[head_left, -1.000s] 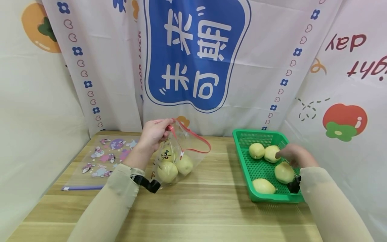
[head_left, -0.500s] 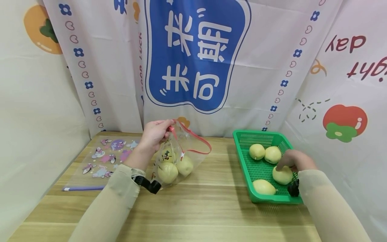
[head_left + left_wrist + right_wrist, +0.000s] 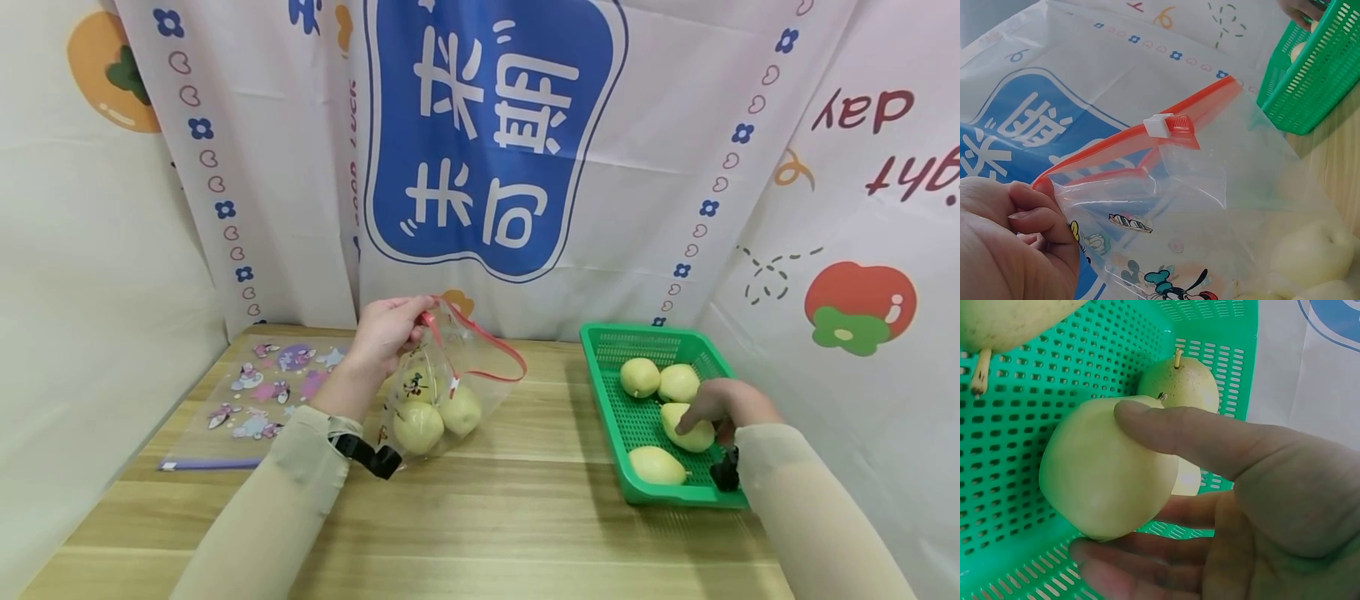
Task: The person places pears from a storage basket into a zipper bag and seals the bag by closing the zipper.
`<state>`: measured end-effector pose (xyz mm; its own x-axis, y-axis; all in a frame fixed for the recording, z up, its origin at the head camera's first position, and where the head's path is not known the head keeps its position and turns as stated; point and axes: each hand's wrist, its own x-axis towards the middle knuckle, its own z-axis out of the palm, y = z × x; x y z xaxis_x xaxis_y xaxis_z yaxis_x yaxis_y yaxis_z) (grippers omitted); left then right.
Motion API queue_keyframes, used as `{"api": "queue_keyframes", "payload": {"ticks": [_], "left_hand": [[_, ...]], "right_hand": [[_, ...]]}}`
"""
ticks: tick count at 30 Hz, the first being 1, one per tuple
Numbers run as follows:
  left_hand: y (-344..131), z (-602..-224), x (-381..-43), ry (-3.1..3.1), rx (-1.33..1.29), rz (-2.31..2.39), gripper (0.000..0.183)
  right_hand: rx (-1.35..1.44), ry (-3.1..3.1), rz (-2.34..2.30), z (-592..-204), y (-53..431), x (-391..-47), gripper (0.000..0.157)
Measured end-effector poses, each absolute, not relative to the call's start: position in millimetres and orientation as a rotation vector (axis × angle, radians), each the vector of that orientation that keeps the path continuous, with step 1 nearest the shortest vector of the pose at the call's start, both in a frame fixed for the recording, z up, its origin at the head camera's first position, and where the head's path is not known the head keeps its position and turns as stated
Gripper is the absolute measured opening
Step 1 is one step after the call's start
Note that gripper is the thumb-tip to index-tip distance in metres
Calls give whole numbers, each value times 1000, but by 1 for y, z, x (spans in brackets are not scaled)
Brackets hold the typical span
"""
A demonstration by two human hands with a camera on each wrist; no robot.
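Observation:
My left hand (image 3: 388, 332) pinches the top corner of a clear zip bag (image 3: 1179, 187) with a red slider edge and cartoon prints. The bag's mouth gapes, and pale yellow pears (image 3: 417, 427) lie in its bottom on the table. Over at the right, my right hand (image 3: 731, 402) holds a pear (image 3: 1107, 469) inside a green plastic basket (image 3: 611, 425). In the right wrist view the thumb lies over the pear's top and the fingers curl beneath it. Several other pears share the basket, among them one at the near side (image 3: 656, 465).
A second clear bag (image 3: 262, 392) with purple prints and a purple slider lies flat at the left. Wooden table (image 3: 510, 517) stretches between the bags and the basket. A printed white cloth (image 3: 645, 125) hangs behind, close to the table's back edge.
My right hand has come down onto a pear in the basket and taken hold of it, turning it and shifting it slightly left. The left hand keeps its hold on the bag.

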<state>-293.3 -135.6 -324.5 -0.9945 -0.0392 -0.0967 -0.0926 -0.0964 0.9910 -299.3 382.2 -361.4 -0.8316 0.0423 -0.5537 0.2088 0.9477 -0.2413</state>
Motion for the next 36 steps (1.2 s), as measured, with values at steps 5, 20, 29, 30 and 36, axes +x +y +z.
{"api": "queue_keyframes", "payload": {"ticks": [5, 20, 29, 30, 36], "left_hand": [[-135, -323, -293, 2094, -162, 2287, 36], [-138, -324, -293, 2100, -162, 2280, 36], [-139, -325, -293, 2097, -159, 2273, 36], [-139, -325, -293, 2096, -159, 2273, 35], [-139, -325, -293, 2107, -170, 2260, 28]], "right_hand": [[154, 2535, -428, -363, 383, -300, 68], [142, 2596, -758, -355, 380, -309, 49], [129, 2783, -938, -347, 371, -315, 79], [136, 2796, -964, -346, 369, -315, 85], [123, 2863, -1063, -342, 352, -316, 105]]}}
